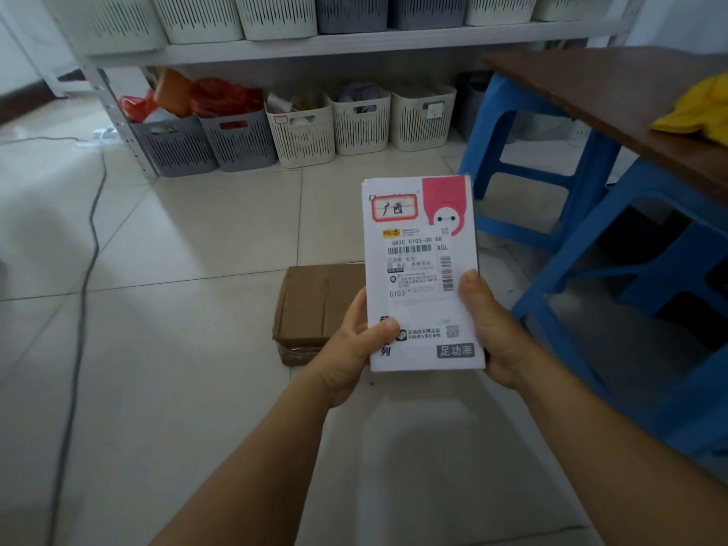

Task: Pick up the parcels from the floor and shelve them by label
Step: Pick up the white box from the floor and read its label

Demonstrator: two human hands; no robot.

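Both hands, left hand (356,342) and right hand (494,329), pinch the white parcel's (419,269) side edges above open floor (189,238).

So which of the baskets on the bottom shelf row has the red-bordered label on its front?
The cream basket third from the left, right after the two grey baskets; the red-bordered tag sits beside its handle slot.

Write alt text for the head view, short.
Both hands, left and right, hold a white parcel upright, its red-bordered handwritten label facing the camera. A brown box lies on the tiled floor behind it, before shelves of baskets.
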